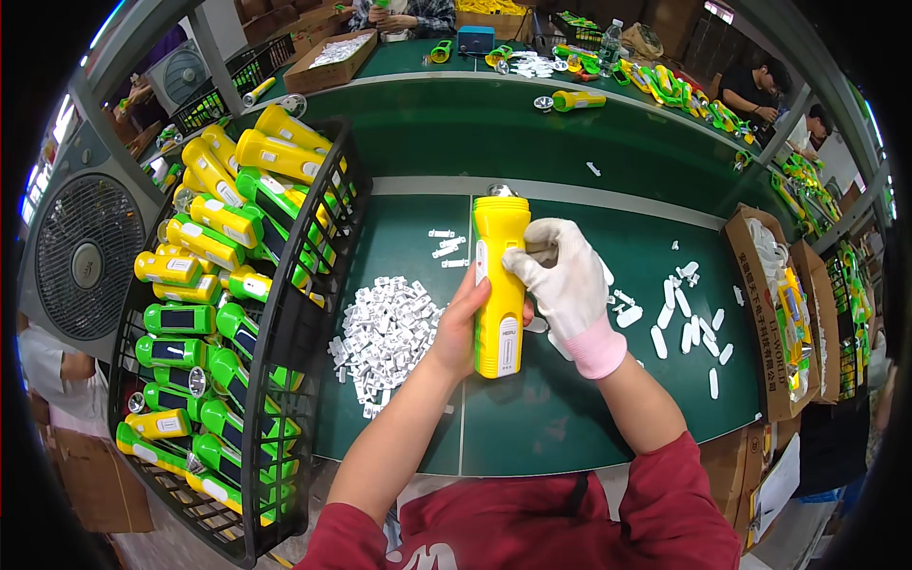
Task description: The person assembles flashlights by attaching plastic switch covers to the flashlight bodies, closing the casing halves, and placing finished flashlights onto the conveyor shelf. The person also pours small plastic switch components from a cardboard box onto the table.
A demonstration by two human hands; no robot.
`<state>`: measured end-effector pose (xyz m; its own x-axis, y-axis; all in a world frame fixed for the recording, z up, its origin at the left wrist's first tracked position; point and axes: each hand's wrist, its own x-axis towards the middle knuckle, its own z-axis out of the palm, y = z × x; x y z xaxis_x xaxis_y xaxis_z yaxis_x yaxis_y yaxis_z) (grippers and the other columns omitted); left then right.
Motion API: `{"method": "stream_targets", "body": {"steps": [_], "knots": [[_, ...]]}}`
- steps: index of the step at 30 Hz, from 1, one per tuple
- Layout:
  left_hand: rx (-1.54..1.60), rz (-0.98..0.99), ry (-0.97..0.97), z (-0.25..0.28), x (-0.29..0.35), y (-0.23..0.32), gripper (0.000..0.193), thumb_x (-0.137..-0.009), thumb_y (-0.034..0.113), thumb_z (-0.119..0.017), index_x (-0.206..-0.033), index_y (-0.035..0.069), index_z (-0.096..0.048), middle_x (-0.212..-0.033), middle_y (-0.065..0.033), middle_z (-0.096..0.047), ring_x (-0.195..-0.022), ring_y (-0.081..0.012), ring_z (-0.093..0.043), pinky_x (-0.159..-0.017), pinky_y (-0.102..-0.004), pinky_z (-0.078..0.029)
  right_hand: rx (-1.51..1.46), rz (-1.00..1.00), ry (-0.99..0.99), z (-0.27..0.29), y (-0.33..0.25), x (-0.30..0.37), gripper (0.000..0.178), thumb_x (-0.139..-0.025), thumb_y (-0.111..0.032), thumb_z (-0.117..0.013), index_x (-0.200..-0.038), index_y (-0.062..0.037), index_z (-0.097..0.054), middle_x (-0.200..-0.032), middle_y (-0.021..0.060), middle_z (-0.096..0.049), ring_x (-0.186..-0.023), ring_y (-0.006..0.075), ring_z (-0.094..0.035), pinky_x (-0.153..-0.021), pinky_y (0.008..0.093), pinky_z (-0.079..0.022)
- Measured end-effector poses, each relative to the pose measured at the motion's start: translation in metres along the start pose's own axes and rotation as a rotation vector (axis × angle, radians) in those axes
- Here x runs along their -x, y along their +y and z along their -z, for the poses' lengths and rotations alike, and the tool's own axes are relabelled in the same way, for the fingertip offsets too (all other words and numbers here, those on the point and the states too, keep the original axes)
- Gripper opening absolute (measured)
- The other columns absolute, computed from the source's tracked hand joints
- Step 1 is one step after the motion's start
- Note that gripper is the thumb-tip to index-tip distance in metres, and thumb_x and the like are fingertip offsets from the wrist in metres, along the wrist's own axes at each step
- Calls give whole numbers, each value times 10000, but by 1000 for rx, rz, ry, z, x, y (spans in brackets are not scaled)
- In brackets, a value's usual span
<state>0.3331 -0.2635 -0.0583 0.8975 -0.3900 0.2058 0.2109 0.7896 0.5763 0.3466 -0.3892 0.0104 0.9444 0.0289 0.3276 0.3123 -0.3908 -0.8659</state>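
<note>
Upright over the middle of the green table (532, 432) stands a yellow flashlight (501, 294), with a clear reflector end at the top and a white label low on its body. My bare left hand (458, 328) is wrapped round its left side. My right hand (570, 280), in a white glove with a pink cuff, has its fingers curled in a pinch at the flashlight's right side, the thumb against the body. Whatever lies between those fingertips is hidden. Left of the flashlight is a heap of small white plastic parts (385, 332); to the right lie scattered white oval strips (659, 342).
A black crate (261, 408) full of yellow and green flashlights stands at the left, beside a fan (85, 256). Cardboard boxes (760, 323) edge the right side. Behind a raised green ledge, a far bench holds more flashlights (579, 100) and a bottle (610, 47); other people sit around it.
</note>
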Motion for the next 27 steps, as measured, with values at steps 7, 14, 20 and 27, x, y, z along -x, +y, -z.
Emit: {"method": "stream_targets", "body": {"steps": [7,14,20,27], "knots": [[-48,19,-100,-5,1,0,468,-908,271,-398,-1315,110,-234,-1056,-146,-481,-830,-229,-537,-781,-346,-435,-165,-251,-415,22,-1,-14,398,-798,-228,-634,-1085,28,-532,-936,116,-621,-778,152,-595,-672,266,-477],[-137,38,-116,-2,0,0,415,-928,275,-358,-1291,120,-231,-1031,-146,-479,-828,-218,-536,-776,-350,-438,-214,-216,-411,19,13,-19,372,-817,-237,-606,-1086,10,-540,-941,104,-622,-811,155,-591,-740,270,-455],[-68,53,-68,-3,-4,-5,415,-925,283,-368,-1286,121,-243,-1027,-141,-480,-821,-205,-535,-761,-334,-440,-182,-187,-402,12,17,-20,385,-850,-270,-561,-1118,3,-515,-987,100,-612,-844,149,-584,-760,270,-451],[-215,23,-31,7,3,-10,514,-851,473,-471,-1194,94,-414,-858,-96,-579,-838,-196,-551,-774,-322,-426,-375,-132,-423,9,-3,-6,453,-828,-294,-591,-1152,6,-487,-1009,111,-601,-902,175,-582,-816,280,-443]]}}
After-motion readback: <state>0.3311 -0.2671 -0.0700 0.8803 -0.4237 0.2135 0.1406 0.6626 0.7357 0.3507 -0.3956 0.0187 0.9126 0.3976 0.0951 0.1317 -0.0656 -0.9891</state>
